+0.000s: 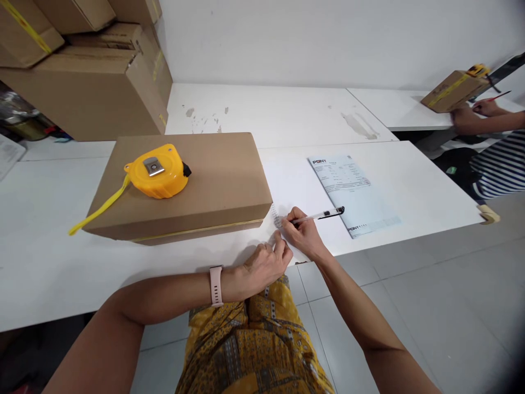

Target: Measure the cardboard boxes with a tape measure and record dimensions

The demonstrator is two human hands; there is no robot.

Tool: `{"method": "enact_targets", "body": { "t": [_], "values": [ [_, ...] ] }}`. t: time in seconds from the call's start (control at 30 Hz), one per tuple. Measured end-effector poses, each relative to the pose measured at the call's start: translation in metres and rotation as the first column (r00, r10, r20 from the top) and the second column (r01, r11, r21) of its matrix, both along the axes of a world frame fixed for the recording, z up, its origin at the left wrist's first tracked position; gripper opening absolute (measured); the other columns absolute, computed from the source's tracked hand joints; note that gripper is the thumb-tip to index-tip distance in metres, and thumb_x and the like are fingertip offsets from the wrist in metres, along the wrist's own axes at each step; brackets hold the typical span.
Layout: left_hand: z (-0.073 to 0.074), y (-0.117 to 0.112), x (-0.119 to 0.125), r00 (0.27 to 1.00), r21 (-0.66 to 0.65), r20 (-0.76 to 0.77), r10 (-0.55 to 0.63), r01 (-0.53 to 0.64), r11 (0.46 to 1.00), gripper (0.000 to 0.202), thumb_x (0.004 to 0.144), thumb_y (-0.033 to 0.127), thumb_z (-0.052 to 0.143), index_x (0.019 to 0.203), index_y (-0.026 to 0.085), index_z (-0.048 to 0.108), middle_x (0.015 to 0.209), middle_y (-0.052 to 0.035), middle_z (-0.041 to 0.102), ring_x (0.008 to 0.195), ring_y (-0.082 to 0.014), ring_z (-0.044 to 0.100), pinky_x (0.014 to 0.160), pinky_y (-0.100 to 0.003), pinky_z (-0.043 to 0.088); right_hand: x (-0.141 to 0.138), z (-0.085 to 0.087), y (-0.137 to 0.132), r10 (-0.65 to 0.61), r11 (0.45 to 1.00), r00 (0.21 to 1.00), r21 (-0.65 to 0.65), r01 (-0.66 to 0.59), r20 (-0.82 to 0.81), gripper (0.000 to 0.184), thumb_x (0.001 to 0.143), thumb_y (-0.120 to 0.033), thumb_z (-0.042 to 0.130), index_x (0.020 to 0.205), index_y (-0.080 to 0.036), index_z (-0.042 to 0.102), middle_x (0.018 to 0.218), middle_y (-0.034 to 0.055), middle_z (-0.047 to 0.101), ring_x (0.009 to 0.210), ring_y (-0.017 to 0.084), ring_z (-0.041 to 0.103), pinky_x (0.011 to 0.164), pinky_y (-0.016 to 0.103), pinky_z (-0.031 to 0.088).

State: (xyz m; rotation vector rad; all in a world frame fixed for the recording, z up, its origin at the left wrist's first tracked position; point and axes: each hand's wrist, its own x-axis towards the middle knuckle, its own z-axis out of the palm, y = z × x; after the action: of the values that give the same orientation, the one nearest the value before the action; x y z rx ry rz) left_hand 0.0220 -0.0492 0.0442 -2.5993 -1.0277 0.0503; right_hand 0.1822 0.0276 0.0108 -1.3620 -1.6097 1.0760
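Note:
My right hand (pixel 303 232) grips a clear pen (pixel 324 214) with a black cap, its tip resting on a small white slip of paper (pixel 276 215) at the table's near edge. My left hand (pixel 264 265), with a pink watch on the wrist, is curled, its fingertips pressing on the table by that slip. Just to the left lies a flat cardboard box (pixel 205 186), and a yellow tape measure (pixel 158 171) rests on top with its yellow tape trailing off the left side. A printed blue-white form (pixel 353 191) lies to the right of the pen.
Stacked cardboard boxes (pixel 82 65) fill the back left. The white table (pixel 410 180) ends at right, with tiled floor beyond. At the far right another person in a striped sleeve (pixel 498 164) handles a box (pixel 451 90) on a second table.

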Motion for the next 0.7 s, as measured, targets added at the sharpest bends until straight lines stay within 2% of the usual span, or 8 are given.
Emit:
{"method": "enact_targets", "body": {
  "t": [0.4,0.7],
  "values": [
    [-0.006,0.0,0.0,1.0,0.064,-0.028,-0.008,0.009,0.998,0.031,0.097,0.011,0.043,0.121,0.008,0.062,0.133,-0.0275,0.064,0.068,-0.0172,0.069,0.063,-0.028,0.049,-0.001,0.002,0.0,-0.016,1.0,1.0,-0.002,0.016,-0.017,0.025,0.082,-0.031,0.061,0.067,-0.024,0.042,0.059,-0.0062,0.037,0.056,0.012,0.033,0.052,0.028,0.027],
    [-0.013,0.0,0.0,1.0,0.076,-0.01,-0.016,0.017,0.997,0.03,0.098,0.014,0.046,0.123,0.006,0.059,0.135,-0.0301,0.061,0.07,-0.0182,0.069,0.063,-0.029,0.05,0.001,-0.005,0.001,-0.018,0.999,1.0,0.027,0.019,-0.014,0.025,0.085,-0.031,0.06,0.068,-0.024,0.042,0.059,-0.0072,0.036,0.054,0.01,0.031,0.051,0.027,0.025]
  ]
}}
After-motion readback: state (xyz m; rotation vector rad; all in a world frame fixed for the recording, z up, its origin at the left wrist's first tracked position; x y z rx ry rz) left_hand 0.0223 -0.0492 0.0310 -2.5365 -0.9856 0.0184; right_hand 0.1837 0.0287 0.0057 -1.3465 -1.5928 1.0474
